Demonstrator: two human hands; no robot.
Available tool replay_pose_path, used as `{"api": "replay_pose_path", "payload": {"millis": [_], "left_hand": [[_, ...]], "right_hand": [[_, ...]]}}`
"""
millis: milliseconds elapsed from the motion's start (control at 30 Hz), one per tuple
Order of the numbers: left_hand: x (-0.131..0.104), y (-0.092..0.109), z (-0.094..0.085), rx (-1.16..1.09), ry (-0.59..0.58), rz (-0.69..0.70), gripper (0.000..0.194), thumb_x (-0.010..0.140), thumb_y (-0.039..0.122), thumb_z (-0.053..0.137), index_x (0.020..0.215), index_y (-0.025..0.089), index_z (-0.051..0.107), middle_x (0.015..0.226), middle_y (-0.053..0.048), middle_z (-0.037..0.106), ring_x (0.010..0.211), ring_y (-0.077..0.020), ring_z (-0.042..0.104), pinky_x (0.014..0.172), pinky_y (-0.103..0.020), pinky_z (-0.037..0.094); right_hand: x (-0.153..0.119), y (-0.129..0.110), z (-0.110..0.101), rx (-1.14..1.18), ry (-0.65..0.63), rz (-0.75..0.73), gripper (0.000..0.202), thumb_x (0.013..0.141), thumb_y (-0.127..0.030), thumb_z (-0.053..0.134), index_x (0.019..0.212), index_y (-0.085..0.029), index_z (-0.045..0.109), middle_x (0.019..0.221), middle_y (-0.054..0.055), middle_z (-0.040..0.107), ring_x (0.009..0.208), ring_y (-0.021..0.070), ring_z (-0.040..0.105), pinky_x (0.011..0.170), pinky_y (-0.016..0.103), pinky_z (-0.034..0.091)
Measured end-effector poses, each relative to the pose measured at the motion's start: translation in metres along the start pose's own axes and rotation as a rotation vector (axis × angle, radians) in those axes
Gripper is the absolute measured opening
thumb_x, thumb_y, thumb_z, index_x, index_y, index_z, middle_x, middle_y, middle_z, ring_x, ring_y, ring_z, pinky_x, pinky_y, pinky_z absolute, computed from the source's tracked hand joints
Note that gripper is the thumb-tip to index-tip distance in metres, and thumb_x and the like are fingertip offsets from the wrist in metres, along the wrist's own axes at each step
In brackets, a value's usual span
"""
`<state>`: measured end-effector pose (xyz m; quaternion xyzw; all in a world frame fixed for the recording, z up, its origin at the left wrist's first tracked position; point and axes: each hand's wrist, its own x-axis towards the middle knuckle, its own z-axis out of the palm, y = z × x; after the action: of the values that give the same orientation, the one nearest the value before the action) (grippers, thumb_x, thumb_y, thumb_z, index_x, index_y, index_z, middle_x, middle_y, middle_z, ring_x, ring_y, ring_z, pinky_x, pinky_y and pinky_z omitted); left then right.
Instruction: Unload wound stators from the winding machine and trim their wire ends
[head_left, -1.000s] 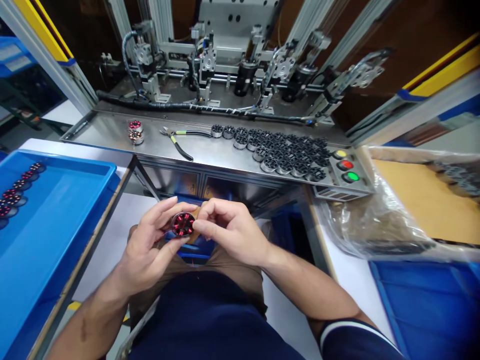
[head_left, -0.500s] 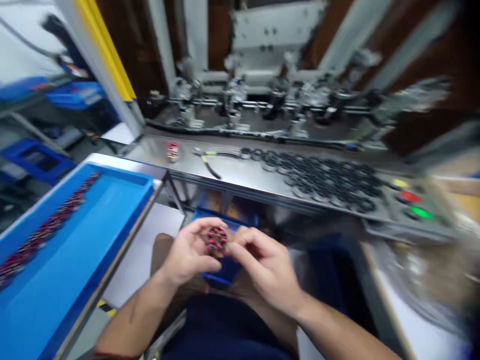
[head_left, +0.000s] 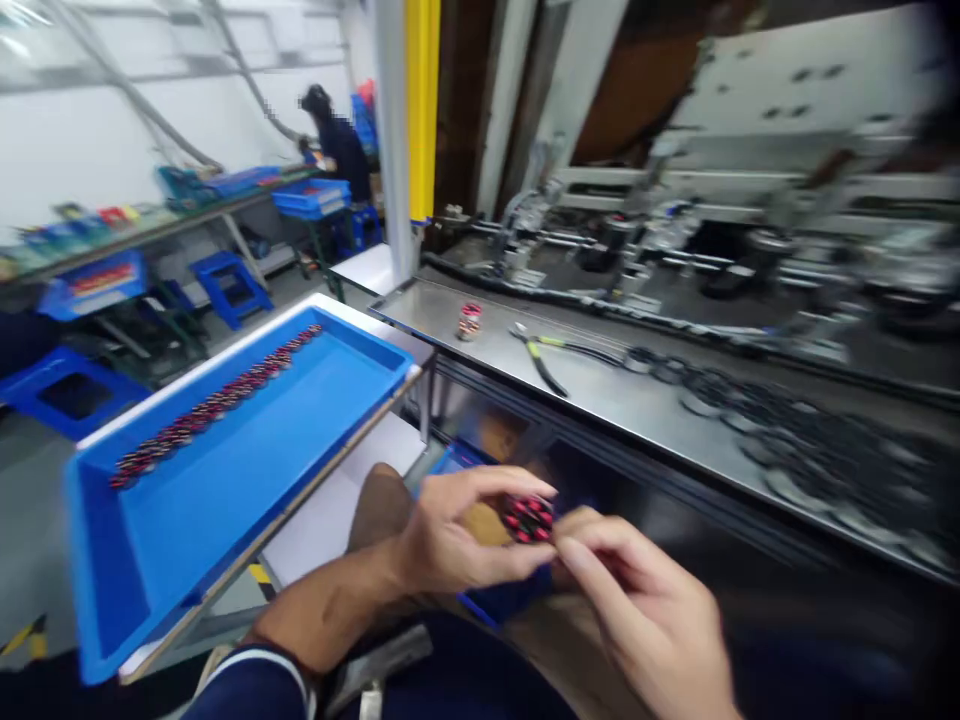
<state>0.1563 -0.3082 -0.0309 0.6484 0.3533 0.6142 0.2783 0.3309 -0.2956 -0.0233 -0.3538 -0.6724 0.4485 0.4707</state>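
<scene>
Unfortunately, well to the right of the blue tray (head_left: 247, 450), the black rings (head_left: 840, 450) run together in blur and cannot be counted. Nearer to the tray, also on its right, the left hand (head_left: 465, 530) holds the red-wound ring (head_left: 531, 519) between thumb and fingers, half open around it, and partly hides its rim. The right hand (head_left: 649, 600), cut off by the view's lower edge, has thumb and fingertips almost together at this ring's side, but whether they pinch something, I cannot tell.
</scene>
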Motion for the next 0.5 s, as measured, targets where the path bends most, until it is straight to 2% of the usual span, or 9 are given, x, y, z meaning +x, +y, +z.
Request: {"api": "replay_pose_path", "payload": {"millis": [100, 167, 300, 400, 500], "left_hand": [[-0.003, -0.001, -0.011, -0.046, -0.021, 0.008, 0.061, 0.063, -0.001, 0.081, 0.118, 0.022, 0.070, 0.116, -0.010, 0.076, 0.102, -0.0220, 0.073, 0.096, -0.033, 0.057], [-0.003, -0.008, -0.018, 0.075, -0.032, 0.039, 0.063, 0.063, -0.001, 0.080, 0.120, 0.023, 0.069, 0.115, -0.008, 0.076, 0.098, -0.0218, 0.074, 0.093, -0.033, 0.059], [0.003, -0.019, -0.024, 0.111, -0.078, 0.072, 0.057, 0.065, 0.002, 0.078, 0.118, 0.022, 0.069, 0.111, -0.009, 0.078, 0.095, -0.0229, 0.075, 0.088, -0.034, 0.062], [0.007, -0.009, -0.023, 0.157, -0.104, 0.122, 0.055, 0.067, 0.004, 0.079, 0.118, 0.021, 0.068, 0.110, -0.009, 0.078, 0.095, -0.0223, 0.075, 0.089, -0.034, 0.061], [0.004, 0.005, -0.010, 0.163, -0.078, 0.135, 0.049, 0.071, 0.015, 0.080, 0.117, 0.020, 0.066, 0.106, -0.010, 0.079, 0.093, -0.0215, 0.076, 0.085, -0.032, 0.062]], "right_hand": [[0.005, -0.003, 0.006, 0.130, -0.006, -0.061, 0.017, 0.091, -0.034, 0.064, 0.081, -0.020, 0.064, 0.074, 0.005, 0.065, 0.068, 0.0181, 0.062, 0.064, 0.030, 0.053], [0.010, 0.003, 0.007, 0.181, -0.015, -0.095, 0.015, 0.088, -0.034, 0.068, 0.086, -0.021, 0.063, 0.079, 0.005, 0.064, 0.072, 0.0185, 0.061, 0.068, 0.033, 0.052], [0.018, 0.010, 0.009, 0.208, -0.012, -0.104, 0.016, 0.086, -0.031, 0.072, 0.084, -0.021, 0.059, 0.080, 0.003, 0.061, 0.074, 0.0170, 0.058, 0.072, 0.033, 0.050], [0.019, -0.001, 0.014, 0.221, -0.049, -0.113, 0.016, 0.088, -0.032, 0.068, 0.082, -0.021, 0.059, 0.078, 0.002, 0.060, 0.074, 0.0163, 0.058, 0.072, 0.032, 0.050], [0.005, -0.008, 0.012, 0.148, -0.079, -0.056, 0.013, 0.093, -0.028, 0.061, 0.081, -0.022, 0.061, 0.077, 0.002, 0.062, 0.072, 0.0157, 0.060, 0.068, 0.027, 0.050]]}}
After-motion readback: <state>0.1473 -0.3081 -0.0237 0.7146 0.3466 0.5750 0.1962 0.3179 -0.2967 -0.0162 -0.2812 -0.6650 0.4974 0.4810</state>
